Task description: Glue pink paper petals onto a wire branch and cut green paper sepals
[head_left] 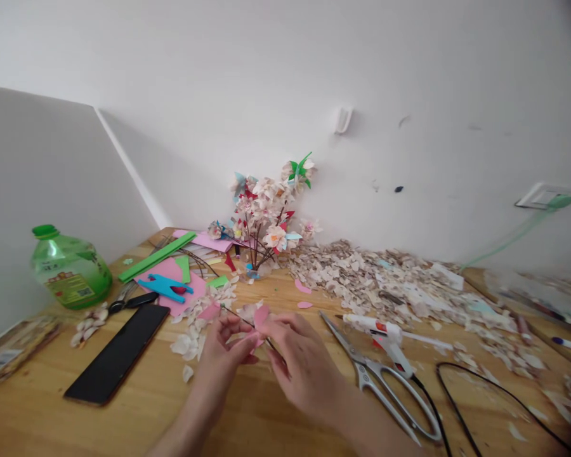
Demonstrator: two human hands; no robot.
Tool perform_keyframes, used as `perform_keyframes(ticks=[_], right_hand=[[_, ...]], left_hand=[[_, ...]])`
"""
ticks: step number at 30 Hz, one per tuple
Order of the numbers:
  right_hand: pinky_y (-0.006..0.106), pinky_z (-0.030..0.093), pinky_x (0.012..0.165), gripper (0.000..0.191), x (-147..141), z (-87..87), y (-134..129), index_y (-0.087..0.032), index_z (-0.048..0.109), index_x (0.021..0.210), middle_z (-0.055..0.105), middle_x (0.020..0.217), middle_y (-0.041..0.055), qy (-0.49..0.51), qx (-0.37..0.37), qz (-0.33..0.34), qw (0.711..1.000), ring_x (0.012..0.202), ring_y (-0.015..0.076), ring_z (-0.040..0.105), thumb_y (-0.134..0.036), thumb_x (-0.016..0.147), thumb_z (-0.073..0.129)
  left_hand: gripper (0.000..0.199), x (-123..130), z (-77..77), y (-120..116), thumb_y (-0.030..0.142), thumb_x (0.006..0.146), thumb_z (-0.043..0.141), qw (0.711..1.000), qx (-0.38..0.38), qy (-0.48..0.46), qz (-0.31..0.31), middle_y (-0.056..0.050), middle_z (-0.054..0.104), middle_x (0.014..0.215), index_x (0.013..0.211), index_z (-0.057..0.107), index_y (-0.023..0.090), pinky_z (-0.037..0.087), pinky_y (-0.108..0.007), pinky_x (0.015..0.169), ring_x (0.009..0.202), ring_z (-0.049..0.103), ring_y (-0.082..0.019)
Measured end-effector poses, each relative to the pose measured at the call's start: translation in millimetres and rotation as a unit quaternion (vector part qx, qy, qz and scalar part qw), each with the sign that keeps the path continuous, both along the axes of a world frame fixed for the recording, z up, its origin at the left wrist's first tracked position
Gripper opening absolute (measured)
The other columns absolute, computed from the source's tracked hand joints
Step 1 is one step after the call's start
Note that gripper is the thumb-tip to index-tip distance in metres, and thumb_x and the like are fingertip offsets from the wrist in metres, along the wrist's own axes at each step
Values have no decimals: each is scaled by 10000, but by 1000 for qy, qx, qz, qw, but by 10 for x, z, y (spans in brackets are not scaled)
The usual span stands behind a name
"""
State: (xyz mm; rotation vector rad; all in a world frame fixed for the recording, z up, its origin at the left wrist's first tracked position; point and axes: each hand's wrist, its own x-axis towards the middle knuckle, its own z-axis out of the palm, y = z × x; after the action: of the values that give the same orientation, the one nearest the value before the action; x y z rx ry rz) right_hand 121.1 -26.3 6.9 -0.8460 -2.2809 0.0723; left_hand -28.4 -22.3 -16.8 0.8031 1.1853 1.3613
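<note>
Both hands meet low in the middle, around a flower with pink paper petals on a thin dark stem. My left hand is closed, with its thumb and fingers pinching the flower's lower pink part. From the right, my right hand has its fingertips at a petal and the stem, which runs under its fingers. Parts of the flower are hidden by the fingers. Just beyond stands a bunch of handmade flowers with pale petals and coloured paper leaves. Scissors and a white glue gun lie right of my right hand.
A wide heap of pale flakes covers the table's back right. At left are a black phone, a green bottle, a blue clip-like tool and pink paper. A black cord curls at right.
</note>
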Motion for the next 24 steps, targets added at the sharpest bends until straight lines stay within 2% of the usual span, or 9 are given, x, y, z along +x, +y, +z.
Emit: perform_keyframes(ticks=[6,11,17,21,24], right_hand=[[373,386,815,355,-55,41,50,-177,459,1077,615,939,60,-61,-24,-2,998,917,218,478,-41,749,460],[382,363,828,419,-60,18,20,-156,463,1100,592,1008,74,-83,-29,-8,996,922,226,467,-70,693,511],[333,386,735,186,-74,-6,72,-167,563,926,613,859,76,-98,11,-55,994,808,203,496,-81,784,480],[334,396,719,160,49,51,153,-189,594,866,619,808,62,-62,-18,-63,996,790,205,506,-95,794,487],[360,398,778,159,194,74,236,-212,616,869,637,803,50,35,-81,-62,994,823,210,519,-133,809,491]], left_hand=[[398,-23,-17,-21,235,576,704,998,-12,19,-51,23,595,758,860,429,188,531,-268,514,626,621,-141],[391,-4,-19,-13,222,564,708,999,-19,12,-39,28,596,734,842,434,189,530,-263,527,631,630,-145],[381,-4,15,-47,303,580,713,999,5,-11,-41,-1,609,782,842,465,180,545,-325,609,698,633,-171],[317,7,-33,-118,335,642,672,999,-7,-42,-28,-43,613,906,859,503,177,532,-329,666,826,638,-212],[227,96,-187,-184,256,639,684,992,-66,-104,-8,-41,622,834,789,543,163,516,-299,681,821,640,-200]])
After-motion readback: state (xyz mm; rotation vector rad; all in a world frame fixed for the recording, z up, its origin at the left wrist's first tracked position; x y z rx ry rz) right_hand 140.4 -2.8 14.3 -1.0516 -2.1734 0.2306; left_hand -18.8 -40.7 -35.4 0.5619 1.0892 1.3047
